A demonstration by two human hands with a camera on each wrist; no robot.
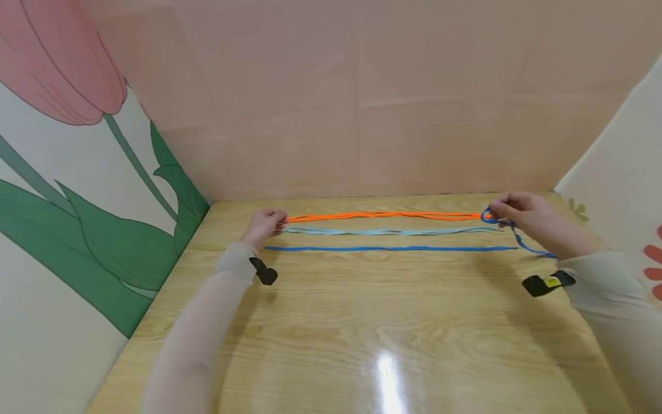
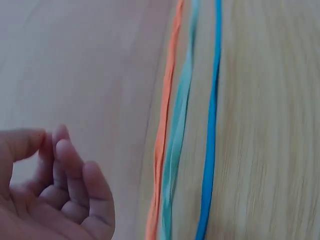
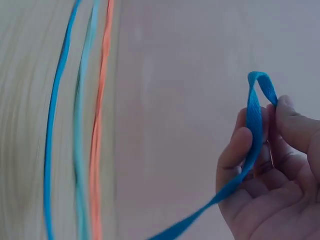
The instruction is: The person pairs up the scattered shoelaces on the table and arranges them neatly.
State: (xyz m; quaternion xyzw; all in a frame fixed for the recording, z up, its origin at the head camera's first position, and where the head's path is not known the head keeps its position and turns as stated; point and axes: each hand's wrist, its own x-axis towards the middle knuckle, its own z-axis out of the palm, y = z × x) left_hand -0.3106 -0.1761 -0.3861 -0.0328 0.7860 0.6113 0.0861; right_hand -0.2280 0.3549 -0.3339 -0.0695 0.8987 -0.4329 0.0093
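Note:
In the head view my right hand (image 1: 527, 215) pinches a flat blue lace between thumb and fingers. A short bend of this held lace (image 3: 255, 120) stands up above the fingers, and its tail runs down past the palm. My left hand (image 1: 265, 227) is at the left ends of the orange laces (image 1: 383, 214) and the pale green laces (image 1: 383, 232). Its thumb and index fingertips (image 2: 42, 137) meet, the other fingers loosely curled; I cannot tell whether anything thin is between them. Nearest me, a second blue lace (image 1: 388, 249) lies straight on the table.
The wooden table (image 1: 336, 322) meets a pink back wall (image 1: 357, 115) just beyond the orange laces. A side panel with tulips (image 1: 31, 253) stands at the left, a pale flowered panel (image 1: 626, 178) at the right. Each wrist carries a small black camera (image 1: 265, 271).

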